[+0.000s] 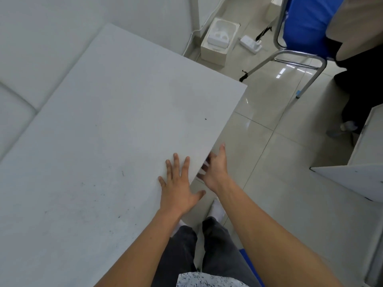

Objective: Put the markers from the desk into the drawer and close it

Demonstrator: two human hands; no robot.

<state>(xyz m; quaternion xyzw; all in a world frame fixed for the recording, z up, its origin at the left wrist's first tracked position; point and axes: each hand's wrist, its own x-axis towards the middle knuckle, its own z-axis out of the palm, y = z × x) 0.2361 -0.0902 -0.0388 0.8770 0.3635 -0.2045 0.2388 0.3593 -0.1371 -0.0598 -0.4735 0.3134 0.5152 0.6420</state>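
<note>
A pale grey desk [116,125] fills the left and middle of the head view. My left hand [179,184] lies flat on the desk top by its right edge, fingers spread, holding nothing. My right hand [215,168] is just off that edge, fingers reaching under the desk top against a white part [204,165] of what may be the drawer front. Most of the drawer is hidden under the desk top. I see no markers on the desk or in either hand.
A blue chair [302,27] with a metal frame stands at the back right, with a person's dark legs [356,90] beside it. A white box [219,38] and a power strip [250,43] lie on the tiled floor. A white cabinet [360,175] stands to the right.
</note>
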